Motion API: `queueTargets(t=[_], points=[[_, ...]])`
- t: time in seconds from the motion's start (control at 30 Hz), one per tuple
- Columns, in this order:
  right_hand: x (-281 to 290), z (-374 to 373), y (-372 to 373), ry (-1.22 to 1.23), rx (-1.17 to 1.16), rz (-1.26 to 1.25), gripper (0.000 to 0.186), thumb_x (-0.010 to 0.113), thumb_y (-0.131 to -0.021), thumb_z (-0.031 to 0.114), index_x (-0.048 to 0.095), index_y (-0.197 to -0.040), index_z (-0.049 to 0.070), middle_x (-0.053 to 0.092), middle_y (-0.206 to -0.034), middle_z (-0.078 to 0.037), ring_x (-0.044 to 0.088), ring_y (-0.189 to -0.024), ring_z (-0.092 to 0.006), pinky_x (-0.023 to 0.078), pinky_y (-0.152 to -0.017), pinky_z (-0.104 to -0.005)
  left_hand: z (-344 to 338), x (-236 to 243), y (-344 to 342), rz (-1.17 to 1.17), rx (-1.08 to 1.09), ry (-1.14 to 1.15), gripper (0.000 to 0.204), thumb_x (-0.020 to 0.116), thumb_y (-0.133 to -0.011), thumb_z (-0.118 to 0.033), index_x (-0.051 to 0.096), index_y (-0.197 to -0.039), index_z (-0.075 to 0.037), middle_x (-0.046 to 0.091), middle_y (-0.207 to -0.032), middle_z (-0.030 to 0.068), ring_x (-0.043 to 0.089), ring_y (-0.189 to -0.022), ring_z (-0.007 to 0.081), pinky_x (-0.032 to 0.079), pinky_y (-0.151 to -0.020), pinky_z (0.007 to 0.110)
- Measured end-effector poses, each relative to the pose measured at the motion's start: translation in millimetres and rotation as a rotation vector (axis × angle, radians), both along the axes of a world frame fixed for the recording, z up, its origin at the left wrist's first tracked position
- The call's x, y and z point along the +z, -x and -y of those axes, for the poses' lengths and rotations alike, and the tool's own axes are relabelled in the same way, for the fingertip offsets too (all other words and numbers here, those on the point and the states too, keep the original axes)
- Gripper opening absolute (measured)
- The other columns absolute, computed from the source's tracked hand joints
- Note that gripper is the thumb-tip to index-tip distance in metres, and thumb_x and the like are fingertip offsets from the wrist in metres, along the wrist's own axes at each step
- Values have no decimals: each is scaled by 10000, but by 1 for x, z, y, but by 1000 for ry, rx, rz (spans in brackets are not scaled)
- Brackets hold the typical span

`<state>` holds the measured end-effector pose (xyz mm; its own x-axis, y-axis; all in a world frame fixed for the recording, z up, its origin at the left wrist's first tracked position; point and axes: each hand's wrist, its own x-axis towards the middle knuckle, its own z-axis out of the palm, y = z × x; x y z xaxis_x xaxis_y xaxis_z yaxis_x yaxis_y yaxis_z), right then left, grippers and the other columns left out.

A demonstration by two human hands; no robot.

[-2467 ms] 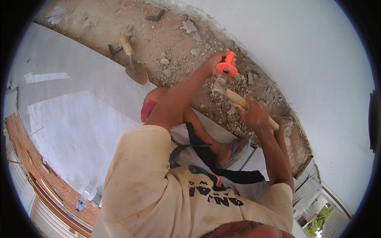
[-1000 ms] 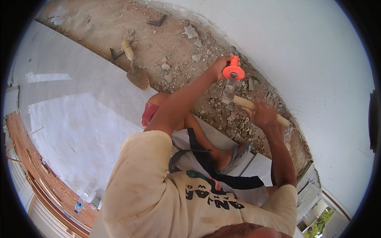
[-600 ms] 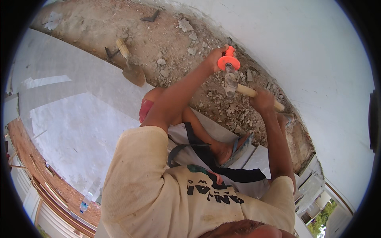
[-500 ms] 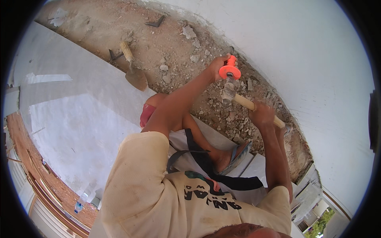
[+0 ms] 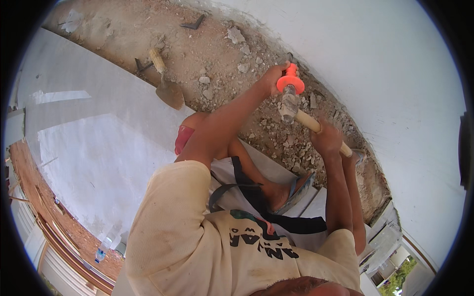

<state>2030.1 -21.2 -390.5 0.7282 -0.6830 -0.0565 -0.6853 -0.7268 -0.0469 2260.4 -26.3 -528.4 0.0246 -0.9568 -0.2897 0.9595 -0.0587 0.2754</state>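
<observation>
My left hand (image 5: 276, 79) is closed round the orange grip of a chisel (image 5: 290, 84), which has a round hand guard. The chisel's far tip shows beyond the grip, by the foot of the white wall. My right hand (image 5: 327, 139) wraps round the wooden handle of a hammer (image 5: 309, 121). The dirty metal hammer head lies in line with the chisel's near end and appears to touch it. Broken rubble (image 5: 296, 148) lies on the dirt below both tools.
A pointing trowel (image 5: 170, 93) with a wooden handle rests by the edge of large grey slabs (image 5: 108, 74) at left. Dark angled metal pieces (image 5: 193, 22) lie on the dirt. The white wall (image 5: 395, 74) rises at right. My sandalled foot (image 5: 291, 192) stands near the rubble.
The hammer head has moved slightly up and right, toward the wall. The chisel has shifted a little the same way. Both hands keep their hold.
</observation>
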Motion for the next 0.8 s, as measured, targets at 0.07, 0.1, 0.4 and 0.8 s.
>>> queueTargets(t=[0.07,0.1,0.4,0.8], points=[[26,-33,2,3,144,219,122,673,-700,144,566,-719,88,584,-628,-104,574,-558,-294,465,-555,-397,-12,-4,9,19,-1,-51,351,372,-968,-326,474,-1081,-10,575,-892,90,599,-782,198,541,-703,369],[34,-37,-1,14,237,321,137,680,-695,123,549,-697,81,562,-602,-96,556,-528,-282,450,-525,-385,-7,2,8,9,17,-58,347,370,-969,-324,474,-1077,-10,575,-892,92,596,-781,195,543,-704,363],[-23,-9,30,21,51,81,165,662,-735,167,529,-706,74,564,-623,-125,574,-596,-322,441,-560,-419,-20,23,25,-92,27,-101,324,371,-972,-304,471,-1054,-7,559,-883,106,577,-778,198,526,-716,362],[2,-51,13,-47,349,665,145,661,-723,119,537,-667,68,554,-582,-115,569,-531,-296,439,-491,-371,-12,9,20,-128,57,-98,316,372,-972,-292,458,-1083,-9,554,-900,99,581,-797,189,533,-722,351]])
